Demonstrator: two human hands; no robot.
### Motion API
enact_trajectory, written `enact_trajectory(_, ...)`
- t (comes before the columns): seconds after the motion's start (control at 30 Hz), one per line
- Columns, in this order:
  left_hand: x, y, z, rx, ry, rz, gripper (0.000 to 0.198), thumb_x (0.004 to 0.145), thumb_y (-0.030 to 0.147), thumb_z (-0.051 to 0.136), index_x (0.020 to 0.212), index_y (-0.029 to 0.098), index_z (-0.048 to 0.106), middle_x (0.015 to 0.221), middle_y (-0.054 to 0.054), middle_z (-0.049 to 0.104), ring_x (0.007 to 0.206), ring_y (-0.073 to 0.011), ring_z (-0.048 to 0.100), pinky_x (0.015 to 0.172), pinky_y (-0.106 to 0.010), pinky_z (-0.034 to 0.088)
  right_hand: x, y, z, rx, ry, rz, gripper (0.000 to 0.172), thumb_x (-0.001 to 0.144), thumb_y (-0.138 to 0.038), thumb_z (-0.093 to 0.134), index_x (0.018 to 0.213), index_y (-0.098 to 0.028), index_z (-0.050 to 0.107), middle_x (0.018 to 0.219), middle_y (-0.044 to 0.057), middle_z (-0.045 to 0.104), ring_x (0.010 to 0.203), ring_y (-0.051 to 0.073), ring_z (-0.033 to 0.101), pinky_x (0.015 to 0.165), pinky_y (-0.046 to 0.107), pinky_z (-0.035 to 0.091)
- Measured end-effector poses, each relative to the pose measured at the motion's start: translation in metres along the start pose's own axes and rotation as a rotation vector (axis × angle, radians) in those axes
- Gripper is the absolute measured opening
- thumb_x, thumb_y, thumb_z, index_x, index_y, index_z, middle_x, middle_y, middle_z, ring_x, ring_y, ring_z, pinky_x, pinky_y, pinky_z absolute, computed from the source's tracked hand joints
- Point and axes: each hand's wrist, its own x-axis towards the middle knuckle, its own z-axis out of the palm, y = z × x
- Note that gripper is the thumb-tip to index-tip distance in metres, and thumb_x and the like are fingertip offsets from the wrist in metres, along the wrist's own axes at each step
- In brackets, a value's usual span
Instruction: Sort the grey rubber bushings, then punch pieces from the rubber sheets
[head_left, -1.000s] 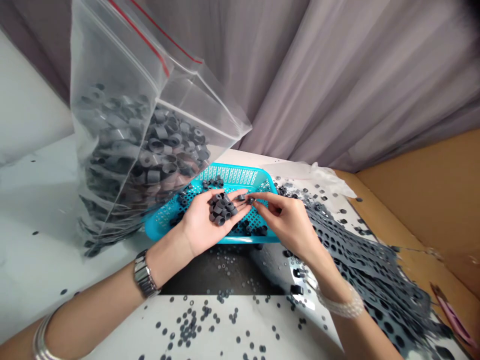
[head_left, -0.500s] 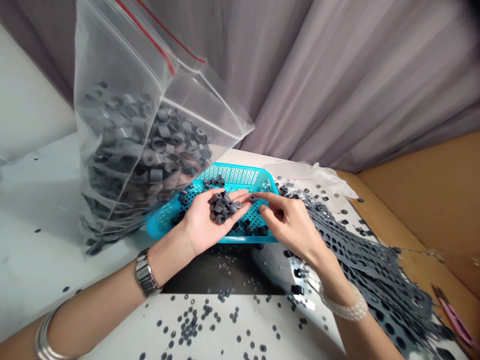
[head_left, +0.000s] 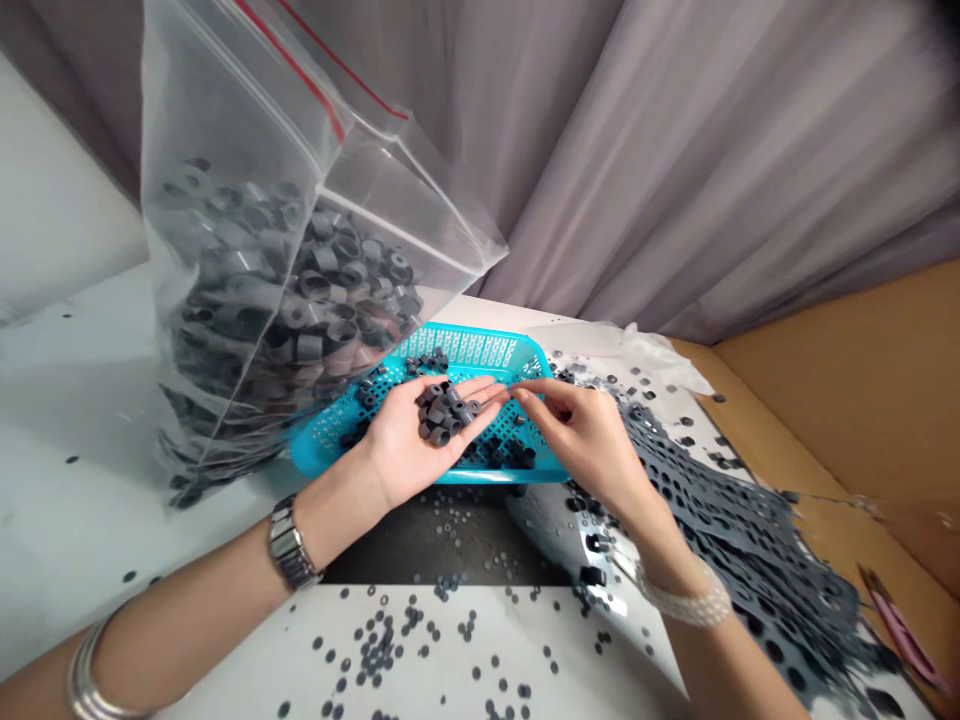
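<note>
My left hand (head_left: 409,440) lies palm up over the blue basket (head_left: 480,476), its fingers stretched toward the right. A small heap of dark grey cylindrical rubber-looking rings (head_left: 446,412) rests in its palm. At its fingertips is my right hand (head_left: 589,425), thumb and index finger pinched together. What sits between those fingertips, if anything, is too small to make out. Under and around my hands, more loose rings (head_left: 495,453) lie in the basket. Left of the basket stands a large clear zip bag (head_left: 300,280) filled with similar grey rings.
Small dark discs (head_left: 382,640) are scattered over the white table (head_left: 247,640). Perforated dark grey sheets (head_left: 735,530) are piled at the right, beside a cardboard surface (head_left: 847,390) and a pink-handled tool (head_left: 904,630). Grey curtains (head_left: 585,150) hang behind.
The single ring that lay at my left fingertips is no longer visible there. My right thumb has closed up to the index finger. The left palm's heap looks much the same.
</note>
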Motion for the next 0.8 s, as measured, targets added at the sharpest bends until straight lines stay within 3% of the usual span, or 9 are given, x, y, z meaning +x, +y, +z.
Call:
enact_trajectory(0.17, -0.001, -0.001, 0.001, 0.021, 0.006, -0.008, 0.058, 0.088, 0.018, 0.035, 0.143, 0.001, 0.028, 0.130, -0.020, 0.056, 0.121, -0.0264, 0.053, 0.100, -0.036, 0.047, 0.000, 0.002, -0.001, 0.043, 0.015, 0.001, 0.027, 0.089, -0.034, 0.052, 0.094, -0.017, 0.072, 0.047, -0.006, 0.034, 0.046, 0.010, 0.029, 0.049, 0.028, 0.024)
enact_trajectory(0.43, -0.003, -0.001, 0.003, 0.171, 0.069, -0.017, 0.049, 0.090, 0.020, 0.035, 0.134, 0.001, 0.045, 0.098, -0.017, 0.071, 0.097, -0.0235, 0.067, 0.084, -0.033, 0.054, -0.009, -0.017, 0.011, 0.085, -0.157, -0.120, 0.034, 0.089, -0.025, 0.051, 0.121, -0.023, 0.064, 0.051, -0.005, 0.040, 0.045, 0.010, 0.033, 0.050, 0.027, 0.027)
enact_trajectory(0.6, -0.003, -0.001, 0.003, 0.185, 0.059, -0.041, 0.049, 0.090, 0.023, 0.036, 0.134, 0.004, 0.046, 0.110, -0.017, 0.068, 0.105, -0.0244, 0.064, 0.092, -0.036, 0.050, -0.008, -0.017, 0.011, 0.141, -0.189, -0.107, 0.031, 0.087, -0.023, 0.054, 0.115, -0.024, 0.067, 0.052, -0.005, 0.040, 0.047, 0.010, 0.031, 0.049, 0.027, 0.025)
enact_trajectory(0.7, -0.002, -0.001, 0.002, 0.149, 0.034, -0.052, 0.050, 0.090, 0.023, 0.037, 0.137, 0.004, 0.042, 0.118, -0.018, 0.065, 0.109, -0.0248, 0.062, 0.097, -0.038, 0.047, -0.005, -0.011, 0.011, 0.441, -0.202, 0.038, 0.020, 0.085, -0.029, 0.060, 0.100, -0.022, 0.070, 0.051, -0.006, 0.036, 0.046, 0.008, 0.025, 0.045, 0.024, 0.021)
enact_trajectory(0.8, -0.001, -0.001, 0.001, 0.098, 0.036, -0.053, 0.051, 0.091, 0.022, 0.035, 0.138, 0.003, 0.039, 0.120, -0.020, 0.063, 0.113, -0.0259, 0.060, 0.098, -0.039, 0.047, -0.001, -0.003, 0.008, 1.017, -0.311, 0.307, 0.013, 0.081, -0.032, 0.065, 0.088, -0.021, 0.064, 0.049, -0.011, 0.021, 0.043, 0.006, 0.012, 0.039, 0.021, 0.013)
